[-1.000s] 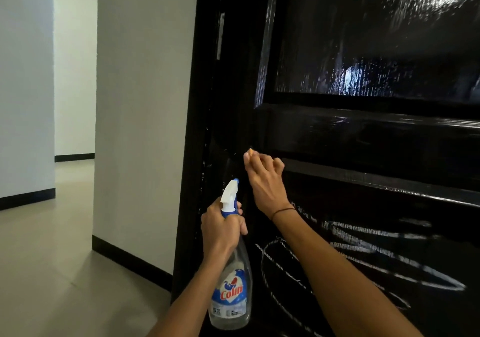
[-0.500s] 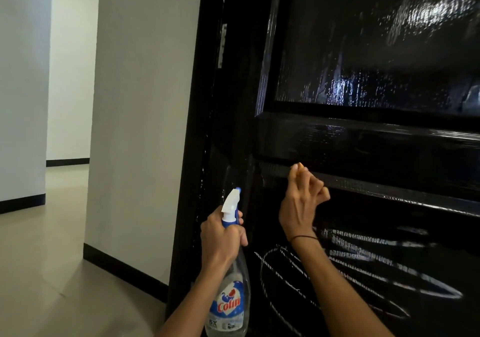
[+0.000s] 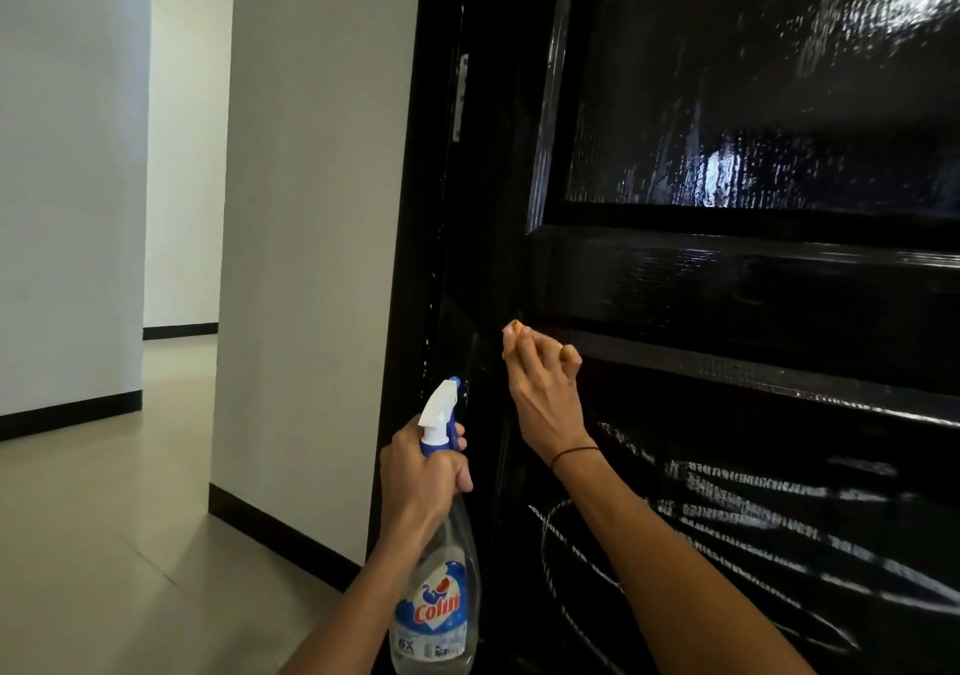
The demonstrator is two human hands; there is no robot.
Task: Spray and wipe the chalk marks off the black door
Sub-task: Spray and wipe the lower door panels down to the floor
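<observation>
The right hand (image 3: 543, 388) is rubbing a small orange cloth (image 3: 515, 326), fingers bunched on it, along the door's (image 3: 727, 300) ledge near its left edge. The left hand (image 3: 421, 471) is gripping the spray (image 3: 436, 612). Chalk marks (image 3: 753, 508) are waiting on the lower panel; spraying them looks next.

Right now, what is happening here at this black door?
A person is cleaning the glossy black panelled door. The left hand grips a clear spray bottle with a white and blue trigger head, held upright beside the door's edge. The right hand presses a small orange wiping piece, mostly hidden, against the ledge under the middle rail. White chalk scribbles still cover the lower panel.
</observation>
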